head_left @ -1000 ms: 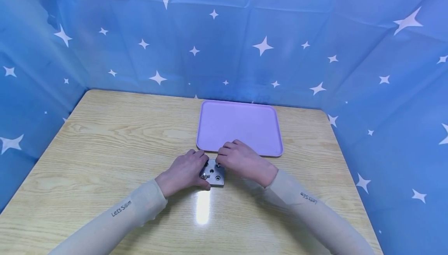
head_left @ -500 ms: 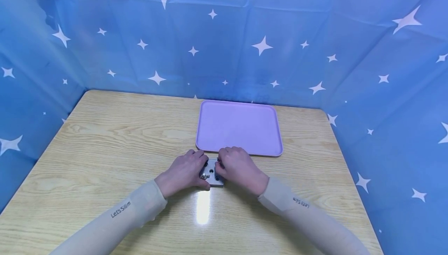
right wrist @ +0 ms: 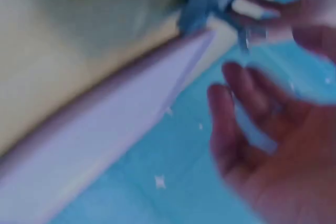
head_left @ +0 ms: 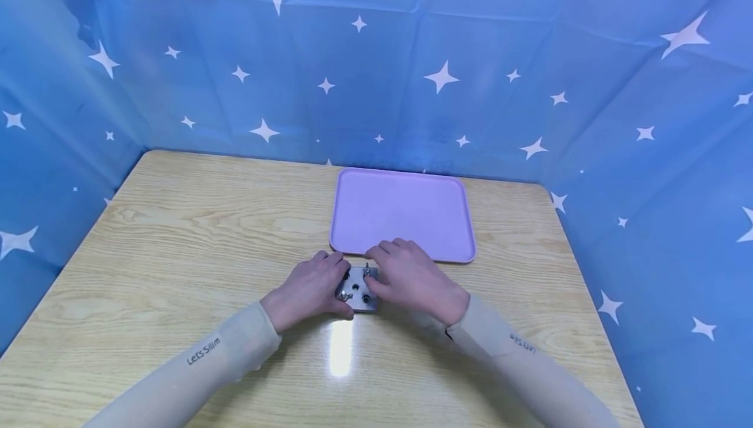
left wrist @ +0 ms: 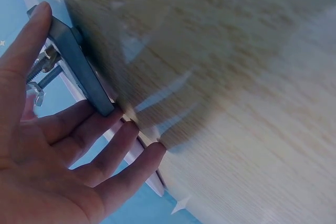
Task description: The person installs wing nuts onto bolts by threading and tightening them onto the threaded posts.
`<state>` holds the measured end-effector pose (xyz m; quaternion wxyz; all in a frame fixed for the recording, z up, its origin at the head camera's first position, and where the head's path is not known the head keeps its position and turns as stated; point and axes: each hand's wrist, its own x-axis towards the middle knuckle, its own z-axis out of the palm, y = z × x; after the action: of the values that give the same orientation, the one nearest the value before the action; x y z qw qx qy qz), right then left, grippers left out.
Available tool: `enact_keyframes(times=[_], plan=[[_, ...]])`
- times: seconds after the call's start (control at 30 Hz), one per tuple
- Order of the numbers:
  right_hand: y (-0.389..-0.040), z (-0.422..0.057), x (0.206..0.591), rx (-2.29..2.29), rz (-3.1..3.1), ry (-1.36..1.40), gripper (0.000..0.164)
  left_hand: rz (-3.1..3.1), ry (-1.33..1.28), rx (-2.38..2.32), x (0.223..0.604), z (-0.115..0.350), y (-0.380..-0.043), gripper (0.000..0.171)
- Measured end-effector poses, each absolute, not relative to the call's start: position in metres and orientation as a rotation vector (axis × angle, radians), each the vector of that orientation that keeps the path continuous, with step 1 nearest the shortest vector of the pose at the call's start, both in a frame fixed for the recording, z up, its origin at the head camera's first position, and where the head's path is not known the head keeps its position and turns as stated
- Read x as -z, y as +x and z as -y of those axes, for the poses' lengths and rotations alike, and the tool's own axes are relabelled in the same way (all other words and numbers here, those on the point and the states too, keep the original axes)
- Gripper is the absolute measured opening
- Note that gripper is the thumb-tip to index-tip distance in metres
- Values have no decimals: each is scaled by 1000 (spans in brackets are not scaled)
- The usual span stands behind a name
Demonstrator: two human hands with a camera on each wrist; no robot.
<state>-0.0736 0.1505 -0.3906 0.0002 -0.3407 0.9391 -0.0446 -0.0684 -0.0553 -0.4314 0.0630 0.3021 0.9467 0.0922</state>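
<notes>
A small grey metal plate [head_left: 356,302] with several holes lies on the table. My left hand [head_left: 312,284] grips it by its edges, the thumb at the near side and fingers at the far side. One wing screw [head_left: 346,296] stands near the plate's left side. Another wing screw [head_left: 367,270] rises from its far right corner. My right hand [head_left: 408,276] hovers around that second screw, thumb and fingers spread apart with the screw showing between them. In the left wrist view, threaded shanks [left wrist: 50,76] stick out of the plate's face. The right wrist view is blurred.
A purple tray [head_left: 402,212] lies just behind the plate, close to the right hand's fingers. The wooden table [head_left: 223,232] reaches back to a blue curtain [head_left: 376,68] with white stars.
My right hand turned inward over the far right screw, then turned back, and its fingers have now parted from the screw. The left hand and plate have stayed in place.
</notes>
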Motion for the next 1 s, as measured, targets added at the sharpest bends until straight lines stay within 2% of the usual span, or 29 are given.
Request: enact_keyframes(times=[0.17,0.37,0.47,0.77,1.0], plan=[[-81,-157,387,52,-2834,-1387,31,-2861,896,-282,432,56,-68,70],[-84,-152,397,58,-2899,-1439,14,-2862,905,-287,432,55,-68,69],[-82,-147,402,55,-2957,-1383,12,-2862,906,-288,431,54,-68,69],[-73,-137,413,150,-3155,-1044,22,-2878,916,-270,431,54,-68,71],[-71,-135,411,104,-3132,-932,28,-2875,910,-282,430,54,-67,70]])
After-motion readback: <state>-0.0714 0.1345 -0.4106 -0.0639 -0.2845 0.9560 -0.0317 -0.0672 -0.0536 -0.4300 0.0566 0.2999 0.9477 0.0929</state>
